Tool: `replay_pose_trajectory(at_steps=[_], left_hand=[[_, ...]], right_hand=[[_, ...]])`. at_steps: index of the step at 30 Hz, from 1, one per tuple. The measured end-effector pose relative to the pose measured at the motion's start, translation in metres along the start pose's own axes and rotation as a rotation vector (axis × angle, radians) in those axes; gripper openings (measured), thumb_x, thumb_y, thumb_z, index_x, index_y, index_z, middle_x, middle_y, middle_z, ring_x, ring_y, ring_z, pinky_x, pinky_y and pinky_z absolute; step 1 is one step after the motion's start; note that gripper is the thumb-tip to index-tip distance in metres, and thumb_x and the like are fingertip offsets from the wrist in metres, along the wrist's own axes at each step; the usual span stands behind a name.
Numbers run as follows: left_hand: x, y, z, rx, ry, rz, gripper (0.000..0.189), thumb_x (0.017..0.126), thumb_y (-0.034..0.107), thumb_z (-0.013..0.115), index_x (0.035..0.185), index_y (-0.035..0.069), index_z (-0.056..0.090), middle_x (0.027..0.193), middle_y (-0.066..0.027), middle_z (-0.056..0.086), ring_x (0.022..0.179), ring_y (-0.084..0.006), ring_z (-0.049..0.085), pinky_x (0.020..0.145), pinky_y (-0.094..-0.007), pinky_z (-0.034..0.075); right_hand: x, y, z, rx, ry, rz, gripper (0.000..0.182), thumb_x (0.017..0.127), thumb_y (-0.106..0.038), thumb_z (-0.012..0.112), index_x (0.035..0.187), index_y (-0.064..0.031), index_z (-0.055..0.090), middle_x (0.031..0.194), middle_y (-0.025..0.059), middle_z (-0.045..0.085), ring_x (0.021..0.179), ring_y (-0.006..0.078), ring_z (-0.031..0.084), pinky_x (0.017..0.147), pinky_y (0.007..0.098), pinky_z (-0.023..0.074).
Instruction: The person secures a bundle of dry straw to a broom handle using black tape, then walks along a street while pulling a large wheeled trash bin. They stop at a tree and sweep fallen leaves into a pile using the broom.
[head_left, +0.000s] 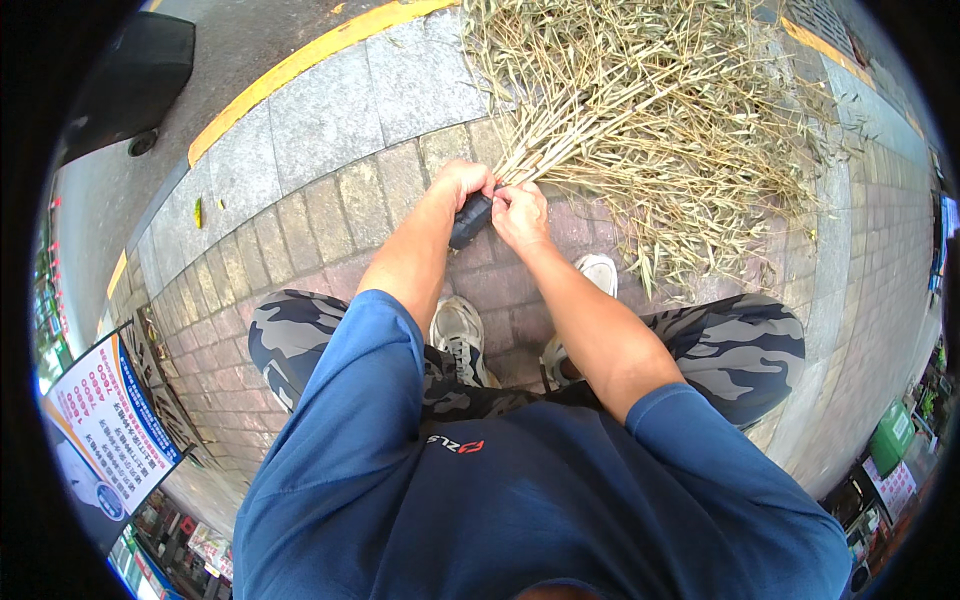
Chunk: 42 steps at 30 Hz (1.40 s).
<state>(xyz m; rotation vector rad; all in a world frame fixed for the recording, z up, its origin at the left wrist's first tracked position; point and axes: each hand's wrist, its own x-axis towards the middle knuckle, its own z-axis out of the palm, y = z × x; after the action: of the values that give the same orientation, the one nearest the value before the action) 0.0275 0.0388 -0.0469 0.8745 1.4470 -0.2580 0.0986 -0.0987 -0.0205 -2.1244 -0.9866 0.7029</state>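
Observation:
A large bundle of dry, leafy twigs (645, 120), like the head of a bamboo-branch broom, fans out over the pavement in front of me. Its bare stalks (551, 146) converge on a short black wrapped butt end (471, 220). My left hand (466, 182) is closed around the far side of this end, where the stalks enter it. On the near side, my right hand (523, 216) has thumb and fingers pinched together at the same junction. A small red bit shows between the hands; what exactly the right fingertips grip is partly hidden.
Brick paving (307, 232) surrounds my shoes (457, 326), and my knees are spread wide. Grey kerb slabs (326, 101) and a yellow kerb line (300, 64) border a road. A dark wheeled bin (131, 82) stands there at upper left. A printed sign (112, 427) is at left.

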Motion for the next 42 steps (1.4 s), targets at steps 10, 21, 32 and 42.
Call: replay_pose_trajectory(at_steps=[10, 21, 32, 42], left_hand=[[0.026, -0.008, 0.003, 0.017, -0.012, -0.023, 0.031, 0.051, -0.007, 0.059, 0.077, 0.002, 0.074, 0.076, -0.0132, 0.068, 0.063, -0.0265, 0.063, 0.052, -0.0375, 0.049], [0.001, -0.020, -0.018, -0.182, -0.242, 0.026, 0.027, 0.060, -0.008, 0.061, 0.082, 0.005, 0.067, 0.080, -0.0109, 0.066, 0.070, -0.0265, 0.063, 0.062, -0.0380, 0.051], [0.005, -0.003, 0.011, -0.102, 0.039, -0.089, 0.021, 0.052, -0.008, 0.058, 0.070, 0.001, 0.065, 0.071, -0.0141, 0.061, 0.064, -0.0299, 0.059, 0.052, -0.0383, 0.046], [-0.013, -0.037, -0.044, -0.390, -0.372, 0.067, 0.027, 0.080, 0.004, 0.069, 0.108, 0.005, 0.067, 0.094, -0.0037, 0.068, 0.087, -0.0168, 0.062, 0.077, -0.0344, 0.051]], right_hand=[[0.008, -0.003, -0.003, -0.058, -0.115, 0.022, 0.010, 0.079, -0.011, 0.068, 0.085, -0.0052, 0.073, 0.090, 0.0201, 0.065, 0.086, 0.0369, 0.064, 0.080, 0.0438, 0.0525], [0.014, 0.005, -0.007, -0.122, -0.190, -0.137, 0.009, 0.079, -0.011, 0.070, 0.087, -0.0058, 0.072, 0.089, 0.0186, 0.066, 0.087, 0.0369, 0.064, 0.080, 0.0445, 0.0529], [0.029, 0.014, -0.007, -0.185, -0.376, -0.080, 0.012, 0.082, -0.016, 0.067, 0.091, -0.0096, 0.073, 0.098, 0.0218, 0.065, 0.090, 0.0394, 0.064, 0.081, 0.0460, 0.0530], [0.029, 0.001, -0.004, -0.219, -0.312, -0.022, 0.011, 0.080, -0.015, 0.066, 0.085, -0.0057, 0.071, 0.087, 0.0226, 0.066, 0.084, 0.0392, 0.065, 0.079, 0.0451, 0.0536]])
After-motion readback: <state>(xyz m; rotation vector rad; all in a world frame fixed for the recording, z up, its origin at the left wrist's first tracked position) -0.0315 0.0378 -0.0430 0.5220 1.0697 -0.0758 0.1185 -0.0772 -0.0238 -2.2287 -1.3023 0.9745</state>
